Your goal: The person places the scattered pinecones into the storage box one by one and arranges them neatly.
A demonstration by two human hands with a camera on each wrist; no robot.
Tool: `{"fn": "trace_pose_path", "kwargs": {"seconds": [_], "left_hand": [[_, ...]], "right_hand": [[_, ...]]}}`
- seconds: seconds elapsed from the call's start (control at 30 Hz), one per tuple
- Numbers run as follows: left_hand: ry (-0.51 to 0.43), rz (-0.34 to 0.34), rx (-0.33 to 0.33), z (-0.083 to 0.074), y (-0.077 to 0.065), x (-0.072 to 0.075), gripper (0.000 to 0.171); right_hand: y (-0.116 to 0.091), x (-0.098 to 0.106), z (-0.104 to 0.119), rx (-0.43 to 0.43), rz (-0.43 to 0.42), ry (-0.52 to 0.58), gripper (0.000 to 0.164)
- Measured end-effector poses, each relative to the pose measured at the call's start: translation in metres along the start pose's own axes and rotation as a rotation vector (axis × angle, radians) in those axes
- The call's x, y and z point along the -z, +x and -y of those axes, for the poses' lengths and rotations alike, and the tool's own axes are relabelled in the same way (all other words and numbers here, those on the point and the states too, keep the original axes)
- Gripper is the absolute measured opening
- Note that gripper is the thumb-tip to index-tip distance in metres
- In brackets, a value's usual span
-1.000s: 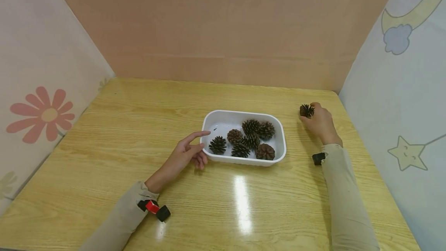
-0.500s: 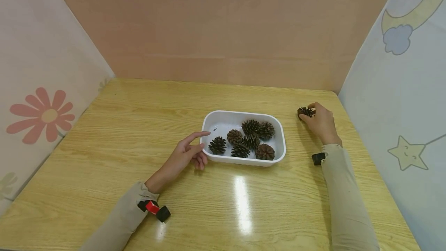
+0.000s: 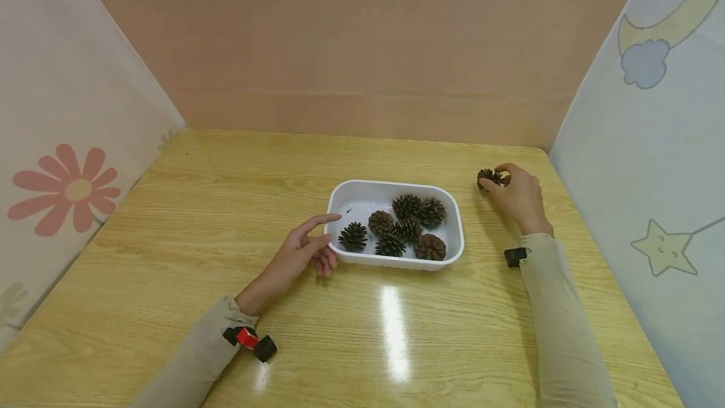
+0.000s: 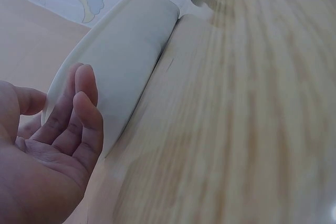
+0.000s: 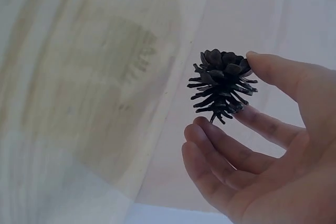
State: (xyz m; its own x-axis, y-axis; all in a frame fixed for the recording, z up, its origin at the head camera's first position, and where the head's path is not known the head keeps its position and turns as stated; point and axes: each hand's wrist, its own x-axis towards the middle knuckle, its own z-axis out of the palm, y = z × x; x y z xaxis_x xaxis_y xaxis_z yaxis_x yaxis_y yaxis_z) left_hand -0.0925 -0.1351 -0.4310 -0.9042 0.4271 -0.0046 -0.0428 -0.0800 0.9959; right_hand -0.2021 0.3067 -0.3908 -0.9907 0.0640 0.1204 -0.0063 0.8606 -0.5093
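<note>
On the wooden table sits a white plastic tray (image 3: 452, 259) with several brown pine cones (image 3: 430, 247) in it. My left hand (image 3: 297, 247) holds the tray's left end. Its index finger reaches over the rim and its thumb lies at the near corner. In the left wrist view, that hand's (image 4: 58, 145) other fingers curl beside the outer wall. To the right of the tray, my right hand (image 3: 520, 199) pinches another pine cone (image 3: 488, 177). The right wrist view has this cone (image 5: 220, 80) between thumb and index finger, held up from the table.
The wooden table (image 3: 255, 175) stretches around the tray, up to a brown back panel (image 3: 362, 49). Pale side panels with printed flowers (image 3: 78, 190) and a star (image 3: 664, 247) flank it. A dark speck (image 3: 348, 210) lies inside the tray.
My right hand has turned the pine cone and shifted it slightly left. The left hand and the tray have stayed in place.
</note>
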Motion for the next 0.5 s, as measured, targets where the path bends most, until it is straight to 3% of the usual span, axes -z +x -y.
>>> {"fn": "trace_pose_path", "kwargs": {"seconds": [0.5], "left_hand": [[0.005, 0.015, -0.005, -0.001, -0.001, 0.000, 0.047]], "right_hand": [[-0.007, 0.002, 0.046, 0.144, -0.063, 0.021, 0.053]]}}
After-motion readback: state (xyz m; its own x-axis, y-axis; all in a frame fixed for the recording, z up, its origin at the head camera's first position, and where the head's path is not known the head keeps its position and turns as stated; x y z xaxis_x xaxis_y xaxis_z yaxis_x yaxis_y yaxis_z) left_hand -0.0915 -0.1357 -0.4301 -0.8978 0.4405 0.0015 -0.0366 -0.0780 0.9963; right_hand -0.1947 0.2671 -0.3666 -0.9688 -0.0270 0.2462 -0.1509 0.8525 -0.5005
